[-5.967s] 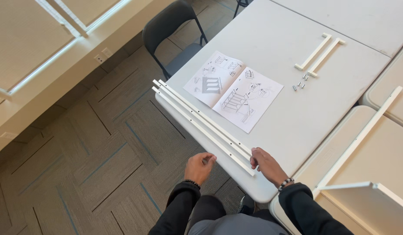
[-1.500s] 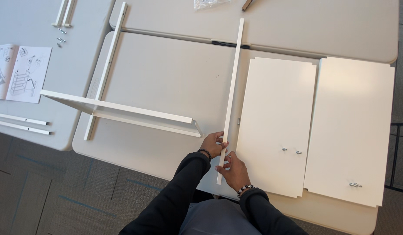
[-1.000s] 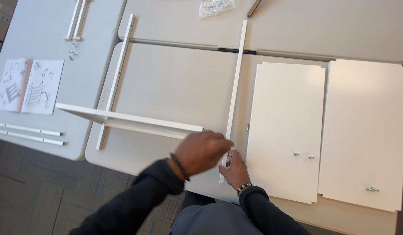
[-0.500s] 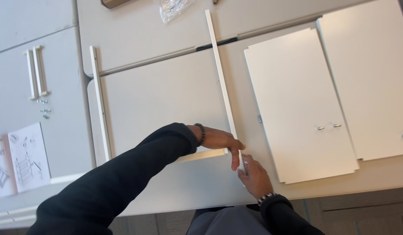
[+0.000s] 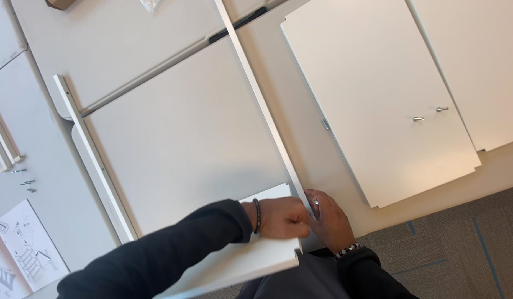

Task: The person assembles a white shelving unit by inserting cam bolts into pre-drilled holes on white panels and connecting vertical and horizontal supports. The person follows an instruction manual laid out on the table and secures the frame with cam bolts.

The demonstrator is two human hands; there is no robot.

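A long white rail (image 5: pixel 256 94) runs from the top of the view down to the table's near edge. My left hand (image 5: pixel 281 217), on a dark-sleeved arm that crosses in from the lower left, is closed at the rail's near end, over the corner of a white shelf panel (image 5: pixel 251 263). My right hand (image 5: pixel 329 220), with a beaded bracelet at the wrist, grips the same rail end from the right. The two hands touch. Whatever sits between the fingers is hidden.
Two large white panels (image 5: pixel 378 105) (image 5: pixel 472 61) lie to the right, the nearer one with two small metal pegs (image 5: pixel 428 114). A second rail (image 5: pixel 93 160) lies on the left. Loose screws (image 5: pixel 24 180), short rails (image 5: pixel 1 138) and instruction sheets (image 5: pixel 24 254) lie on the left table.
My left arm has swung across in front of me from the lower left. Both hands have stayed at the rail's near end while the view tilted and drew closer.
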